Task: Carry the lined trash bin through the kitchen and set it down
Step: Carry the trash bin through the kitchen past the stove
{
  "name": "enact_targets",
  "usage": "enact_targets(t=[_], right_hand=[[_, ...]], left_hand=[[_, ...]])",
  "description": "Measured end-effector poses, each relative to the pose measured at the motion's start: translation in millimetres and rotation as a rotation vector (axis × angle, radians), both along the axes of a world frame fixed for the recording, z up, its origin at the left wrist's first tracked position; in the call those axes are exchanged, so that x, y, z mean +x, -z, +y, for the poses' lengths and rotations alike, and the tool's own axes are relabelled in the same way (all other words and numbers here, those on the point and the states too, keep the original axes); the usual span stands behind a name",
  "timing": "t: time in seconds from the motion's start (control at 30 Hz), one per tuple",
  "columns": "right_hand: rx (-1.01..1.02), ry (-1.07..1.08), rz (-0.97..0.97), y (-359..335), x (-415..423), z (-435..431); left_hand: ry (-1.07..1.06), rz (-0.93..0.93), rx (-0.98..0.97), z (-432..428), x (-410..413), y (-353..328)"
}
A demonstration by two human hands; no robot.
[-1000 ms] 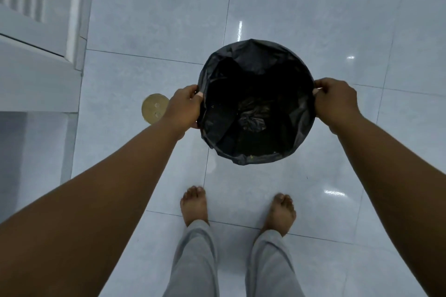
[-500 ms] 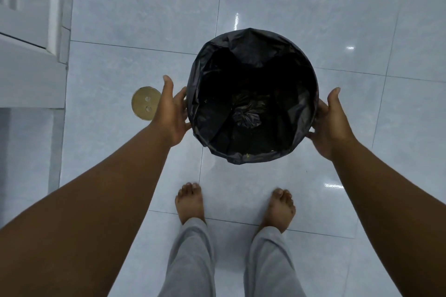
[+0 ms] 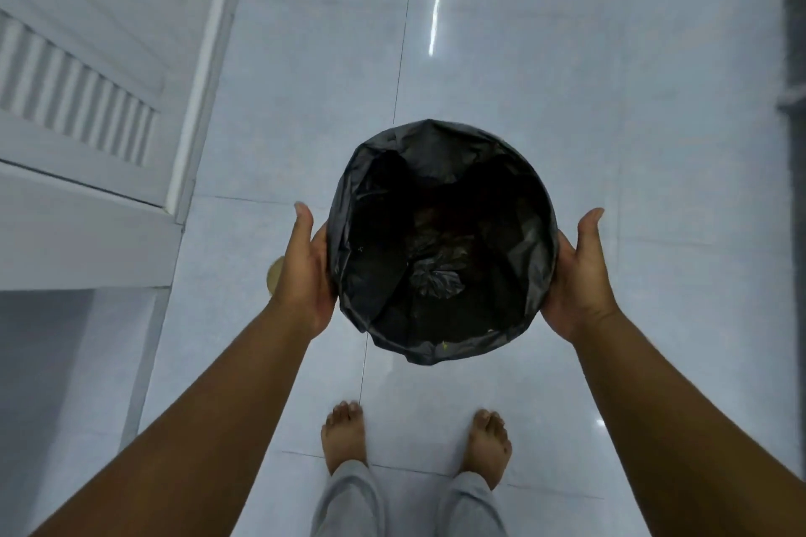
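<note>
Squeezing the bin (image 3: 442, 240) at frame centre between your flat left hand (image 3: 305, 270) and right hand (image 3: 575, 275), palms on liner, thumbs up, you risk it slipping on the slick bag toward your feet (image 3: 344, 434).

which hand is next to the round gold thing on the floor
The left hand: it partly covers the gold disc, which peeks out at its outer edge. The right hand, across the bin, has only bare tile beside it.
</note>
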State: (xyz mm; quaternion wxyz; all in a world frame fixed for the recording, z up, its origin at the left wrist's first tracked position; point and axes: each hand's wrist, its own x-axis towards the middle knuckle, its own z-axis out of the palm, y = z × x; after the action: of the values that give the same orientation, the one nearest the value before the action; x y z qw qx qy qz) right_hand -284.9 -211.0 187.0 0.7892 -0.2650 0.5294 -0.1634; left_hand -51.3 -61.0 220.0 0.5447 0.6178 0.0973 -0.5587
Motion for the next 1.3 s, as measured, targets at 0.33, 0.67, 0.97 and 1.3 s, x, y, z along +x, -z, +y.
enact_targets(t=[0.33, 0.67, 0.97, 1.3], right_hand=[[-0.255, -0.025, -0.171, -350, -18, -79], [-0.569, -0.011, -0.328, -541, 30, -181], [-0.624, 0.082, -0.408, -592, 113, -277], [-0.637, 0.098, -0.354, -583, 198, -433]], left_hand=[[-0.012, -0.106, -0.324, -72, -9, -324], [0.052, -0.170, -0.633, -186, 44, -502], [0.110, -0.205, -0.782, -302, 125, -553], [0.138, -0.241, -0.778, -467, 213, -551]])
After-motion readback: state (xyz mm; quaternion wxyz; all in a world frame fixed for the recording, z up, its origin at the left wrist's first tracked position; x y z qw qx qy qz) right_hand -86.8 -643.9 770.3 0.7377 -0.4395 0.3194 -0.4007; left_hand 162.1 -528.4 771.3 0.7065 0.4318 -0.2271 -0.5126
